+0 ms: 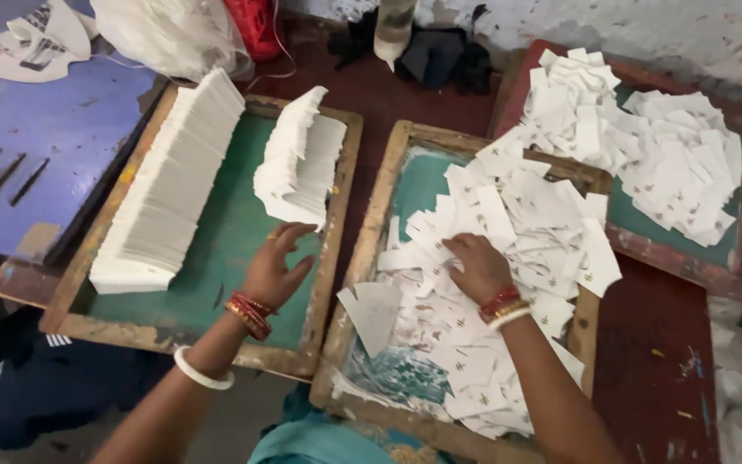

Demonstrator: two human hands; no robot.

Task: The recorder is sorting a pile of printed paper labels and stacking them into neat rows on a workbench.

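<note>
Two hands sorting small white paper cards across wood-framed screen trays.

Left hand [278, 268], fingers spread and empty, rests by the neat card row [298, 163] in the left tray [337, 215], likely squaring it. Right hand [477, 266] lies palm-down, flat, on the loose card pile [508, 223] in the centre tray [380, 215], gripping nothing visible.

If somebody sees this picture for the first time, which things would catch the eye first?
Probably the loose heap of small white paper cards filling the middle wooden frame, where the right hand rests. On the left, the long neat row of stacked white cards stands out, with the left hand by a shorter stack.
</note>
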